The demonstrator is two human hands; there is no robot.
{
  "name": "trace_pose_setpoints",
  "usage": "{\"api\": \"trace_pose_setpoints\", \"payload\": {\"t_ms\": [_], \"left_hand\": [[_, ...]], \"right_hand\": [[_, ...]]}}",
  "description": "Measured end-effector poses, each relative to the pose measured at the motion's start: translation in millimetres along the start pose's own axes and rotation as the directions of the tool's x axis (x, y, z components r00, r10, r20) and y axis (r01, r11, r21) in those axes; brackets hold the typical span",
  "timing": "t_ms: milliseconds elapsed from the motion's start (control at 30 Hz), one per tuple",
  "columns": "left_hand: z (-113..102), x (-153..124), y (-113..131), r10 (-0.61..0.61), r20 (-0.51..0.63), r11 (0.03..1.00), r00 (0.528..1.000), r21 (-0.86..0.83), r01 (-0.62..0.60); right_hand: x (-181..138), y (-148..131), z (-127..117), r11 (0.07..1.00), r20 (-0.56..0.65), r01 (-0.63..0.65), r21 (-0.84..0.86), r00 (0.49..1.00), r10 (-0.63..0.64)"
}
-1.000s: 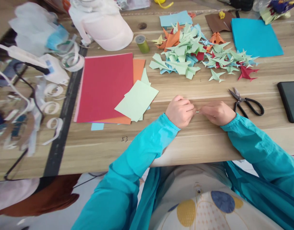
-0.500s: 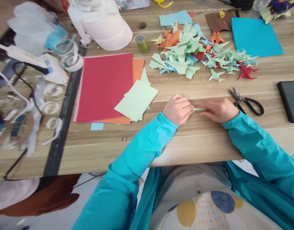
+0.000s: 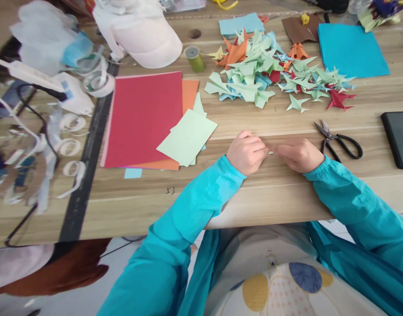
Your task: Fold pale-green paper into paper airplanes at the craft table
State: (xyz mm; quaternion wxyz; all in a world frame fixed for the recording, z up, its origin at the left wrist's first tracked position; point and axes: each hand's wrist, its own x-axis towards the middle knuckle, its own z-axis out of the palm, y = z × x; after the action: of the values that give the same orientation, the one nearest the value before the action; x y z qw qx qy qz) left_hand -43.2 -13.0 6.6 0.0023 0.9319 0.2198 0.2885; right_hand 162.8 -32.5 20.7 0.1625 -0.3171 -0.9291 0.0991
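Note:
Between my hands, just over the table, a small folded piece of pale green paper [image 3: 271, 152] shows only as a thin sliver; the fingers hide the rest. My left hand [image 3: 247, 153] has its fingers closed around one end of it. My right hand [image 3: 299, 155] pinches the other end, thumb and fingertips together. To the left lies a loose pale green sheet [image 3: 187, 137] on top of a stack of red paper [image 3: 145, 118]. Black-handled scissors [image 3: 336, 140] rest, blades apart, right beside my right hand.
Beyond my hands spreads a heap of folded paper pieces [image 3: 254, 66], green, orange, red and blue. Blue sheets [image 3: 352, 50] lie at the back right, a black phone [image 3: 397, 138] at the right edge. A green thread spool [image 3: 194, 60] stands near a white cap [image 3: 145, 39]. Tape rolls [image 3: 99, 83] sit left.
My right hand has shifted slightly left and its fingers have closed in on the green paper, so less of it shows. My left hand has barely moved.

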Motion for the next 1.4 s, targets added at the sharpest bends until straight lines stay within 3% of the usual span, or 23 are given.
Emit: {"api": "trace_pose_setpoints", "payload": {"t_ms": [133, 300, 467, 867, 1133, 1400], "left_hand": [[-0.8, -0.1, -0.8, -0.079, -0.005, 0.995, 0.997, -0.062, 0.078], [-2.2, -1.4, -4.2, -0.162, -0.025, 0.98, 0.987, -0.119, 0.158], [-0.9, -1.9, -3.4, -0.122, 0.014, 0.987, 0.992, -0.105, 0.123], [-1.1, 0.0, -0.1, -0.083, 0.067, 0.989, 0.994, -0.118, 0.091], [2.8, -0.8, 0.0, -0.053, 0.05, 0.995, 0.997, -0.078, 0.056], [2.2, -0.3, -1.0, -0.066, 0.111, 0.991, 0.992, -0.112, 0.078]], "right_hand": [[0.8, -0.5, -1.8, 0.996, -0.074, 0.008, -0.085, 0.997, -0.014], [-0.3, 2.4, -4.6, 0.992, -0.086, -0.07, -0.108, 0.994, 0.061], [1.2, -0.1, -3.9, 0.993, -0.023, -0.088, -0.078, 0.996, 0.087], [2.7, -4.2, 0.2, 0.988, -0.031, -0.048, -0.147, 0.999, 0.044], [3.0, -5.6, 2.9, 0.982, -0.003, -0.061, -0.179, 0.998, 0.062], [2.7, -6.0, 0.2, 0.978, -0.001, -0.102, -0.184, 0.995, 0.103]]}}
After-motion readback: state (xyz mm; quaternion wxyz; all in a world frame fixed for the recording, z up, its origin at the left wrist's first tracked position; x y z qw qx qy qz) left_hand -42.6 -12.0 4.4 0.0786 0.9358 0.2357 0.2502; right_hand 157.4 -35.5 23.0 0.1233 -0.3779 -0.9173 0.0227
